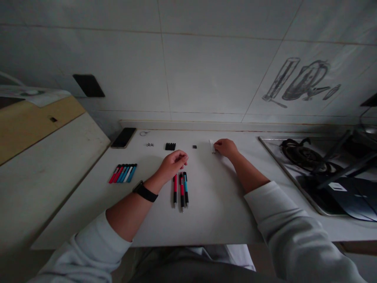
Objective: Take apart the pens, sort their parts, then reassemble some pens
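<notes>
My right hand (226, 147) is at the back of the counter, its fingertips pinched at a few thin whitish sticks (211, 146) that look like pen refills. My left hand (175, 162) hovers with fingers curled together; anything inside them is hidden. Just below it lie three click pens, a red pen (175, 190), another red pen (182, 192) and a blue pen (185, 188), tips toward me. Behind the left hand sit a row of black grips (170, 146) and small metal tips (150, 145). Between the hands is a little group of dark pieces (194, 147).
Several red, blue and white pen barrels (123, 173) lie side by side at left. A phone (124, 138) and a thin ring (143, 134) are near the wall. A gas stove (306, 157) borders the counter (218, 216) at right; a pale board (53, 149) stands at left.
</notes>
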`<action>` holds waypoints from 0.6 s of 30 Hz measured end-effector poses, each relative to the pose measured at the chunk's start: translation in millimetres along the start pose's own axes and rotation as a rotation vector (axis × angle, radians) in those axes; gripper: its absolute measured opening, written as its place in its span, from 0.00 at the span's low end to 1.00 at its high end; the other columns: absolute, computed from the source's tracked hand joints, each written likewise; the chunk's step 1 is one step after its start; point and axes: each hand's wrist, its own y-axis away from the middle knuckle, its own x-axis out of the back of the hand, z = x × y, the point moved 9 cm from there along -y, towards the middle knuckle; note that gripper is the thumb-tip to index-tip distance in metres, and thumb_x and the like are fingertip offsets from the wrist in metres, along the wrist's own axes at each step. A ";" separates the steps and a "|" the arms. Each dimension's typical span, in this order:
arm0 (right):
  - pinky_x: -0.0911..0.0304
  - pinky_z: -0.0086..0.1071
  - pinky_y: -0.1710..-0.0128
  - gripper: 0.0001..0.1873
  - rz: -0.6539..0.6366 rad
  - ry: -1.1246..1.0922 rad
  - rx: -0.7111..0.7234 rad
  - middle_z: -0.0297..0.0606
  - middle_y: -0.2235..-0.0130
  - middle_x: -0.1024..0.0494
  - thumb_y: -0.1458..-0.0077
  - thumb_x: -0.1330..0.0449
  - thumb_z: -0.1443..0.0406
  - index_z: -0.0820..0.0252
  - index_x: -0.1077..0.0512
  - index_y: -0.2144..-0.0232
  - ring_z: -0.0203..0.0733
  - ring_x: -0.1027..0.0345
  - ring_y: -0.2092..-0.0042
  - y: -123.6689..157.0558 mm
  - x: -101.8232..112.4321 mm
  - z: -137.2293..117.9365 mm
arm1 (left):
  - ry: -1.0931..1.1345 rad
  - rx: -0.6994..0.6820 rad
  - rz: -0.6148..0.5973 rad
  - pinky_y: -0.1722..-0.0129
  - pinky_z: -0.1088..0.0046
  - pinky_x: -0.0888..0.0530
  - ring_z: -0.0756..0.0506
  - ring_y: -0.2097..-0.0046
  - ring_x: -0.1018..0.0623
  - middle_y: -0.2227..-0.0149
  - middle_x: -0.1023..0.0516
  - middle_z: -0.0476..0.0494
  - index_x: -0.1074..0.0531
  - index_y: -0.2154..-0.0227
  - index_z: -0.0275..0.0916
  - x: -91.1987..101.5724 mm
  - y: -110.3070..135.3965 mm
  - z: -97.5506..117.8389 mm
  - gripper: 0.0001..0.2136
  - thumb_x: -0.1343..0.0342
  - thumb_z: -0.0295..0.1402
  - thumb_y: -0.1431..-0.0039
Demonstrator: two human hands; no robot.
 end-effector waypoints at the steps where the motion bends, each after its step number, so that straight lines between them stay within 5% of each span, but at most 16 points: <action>1: 0.35 0.32 0.58 0.13 0.035 -0.022 0.005 0.43 0.58 0.15 0.43 0.41 0.63 0.56 0.16 0.61 0.46 0.24 0.56 1.7 5.4 -2.7 | -0.001 -0.003 0.004 0.71 0.76 0.29 0.51 0.72 0.28 0.71 0.25 0.49 0.28 0.65 0.38 0.4 -0.2 0.1 0.10 0.41 0.41 0.38; 4: 0.35 0.32 0.60 0.13 0.070 -0.238 0.085 0.41 0.61 0.16 0.42 0.41 0.61 0.57 0.18 0.60 0.43 0.24 0.61 12.1 13.8 -26.4 | -0.010 -0.043 0.031 0.70 0.76 0.28 0.51 0.71 0.27 0.70 0.24 0.48 0.27 0.64 0.38 3.0 -1.4 1.8 0.09 0.40 0.39 0.39; 8: 0.37 0.29 0.70 0.16 -0.242 -0.715 0.290 0.38 0.68 0.19 0.41 0.41 0.54 0.59 0.22 0.66 0.36 0.30 0.70 45.7 -9.9 -94.2 | -0.137 -0.193 0.128 0.62 0.72 0.25 0.48 0.64 0.22 0.66 0.21 0.46 0.26 0.64 0.39 12.1 -0.7 12.9 0.05 0.40 0.35 0.39; 11: 0.39 0.27 0.73 0.16 -0.382 -0.873 0.319 0.37 0.68 0.21 0.44 0.39 0.52 0.59 0.24 0.68 0.35 0.32 0.70 73.8 -24.2 -130.8 | -0.283 -0.297 0.184 0.56 0.69 0.24 0.47 0.60 0.20 0.63 0.20 0.45 0.25 0.64 0.40 16.5 3.3 24.4 0.03 0.40 0.32 0.38; 18: 0.40 0.28 0.72 0.17 -0.410 -1.099 0.153 0.33 0.72 0.26 0.55 0.32 0.53 0.59 0.26 0.70 0.34 0.34 0.70 91.8 -34.4 -138.9 | -0.496 -0.433 0.235 0.57 0.69 0.24 0.46 0.60 0.20 0.63 0.19 0.45 0.23 0.65 0.40 17.9 12.0 44.0 0.02 0.38 0.27 0.39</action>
